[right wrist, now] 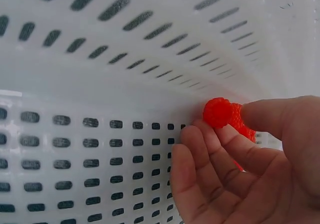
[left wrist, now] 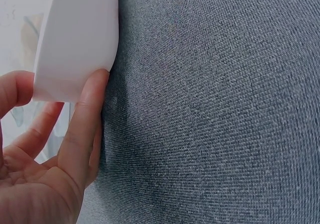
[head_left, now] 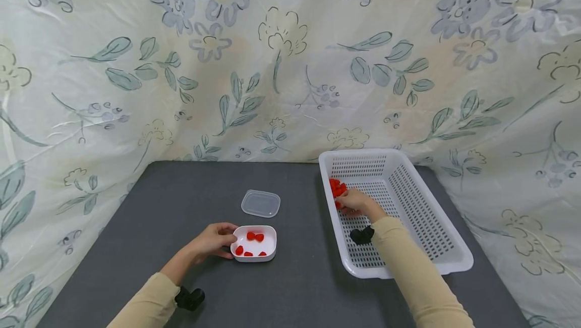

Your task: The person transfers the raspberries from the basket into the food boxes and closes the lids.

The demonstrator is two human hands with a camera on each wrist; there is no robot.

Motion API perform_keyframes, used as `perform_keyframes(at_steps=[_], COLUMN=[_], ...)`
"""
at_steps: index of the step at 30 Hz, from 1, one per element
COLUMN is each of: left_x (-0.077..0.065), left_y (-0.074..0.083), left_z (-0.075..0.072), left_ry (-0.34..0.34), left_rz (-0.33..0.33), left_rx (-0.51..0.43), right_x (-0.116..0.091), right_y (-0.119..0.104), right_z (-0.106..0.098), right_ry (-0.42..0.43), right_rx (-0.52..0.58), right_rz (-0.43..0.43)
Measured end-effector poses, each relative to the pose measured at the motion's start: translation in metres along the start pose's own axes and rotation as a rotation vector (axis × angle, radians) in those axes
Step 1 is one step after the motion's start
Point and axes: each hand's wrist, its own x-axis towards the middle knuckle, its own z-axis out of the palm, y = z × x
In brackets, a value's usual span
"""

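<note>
A small white container [head_left: 270,256] with several red raspberries [head_left: 255,236] in it stands on the dark table. At its left end my left hand [head_left: 217,239] holds it by the wall and rim. In the left wrist view, fingers of that hand [left wrist: 55,149] press against the white container [left wrist: 82,39]. My right hand [head_left: 356,203] reaches inside the white slotted basket [head_left: 440,227], by its left wall. Between its thumb and fingers [right wrist: 232,159] sits a red raspberry [right wrist: 217,112], with more red showing just behind. Further raspberries [head_left: 337,186] lie in the basket beside the hand.
A clear lid [head_left: 260,203] lies flat on the dark table [head_left: 299,287], behind the container. The basket's raised walls surround the right hand. A floral cloth [head_left: 290,65] hangs behind the table and along its sides. Black wrist cameras [head_left: 189,298] sit on both wrists.
</note>
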Motion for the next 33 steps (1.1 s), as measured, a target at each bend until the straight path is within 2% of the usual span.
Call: perform_keyframes(at_steps=[11,20,33], left_x=[0.001,0.002,0.003], left_y=[0.000,0.000,0.000], left_z=[-0.001,0.000,0.001], left_ry=[-0.005,0.006,0.007], left_rz=[0.003,0.001,-0.002], left_rx=[-0.005,-0.010,-0.010], right_x=[0.004,0.007,-0.005], right_y=[0.001,0.001,-0.018], right_z=[0.002,-0.006,-0.027], right_ry=[-0.050,-0.058,-0.097], right_rx=[0.134,0.112,0.143], right_rz=[0.019,0.006,-0.053])
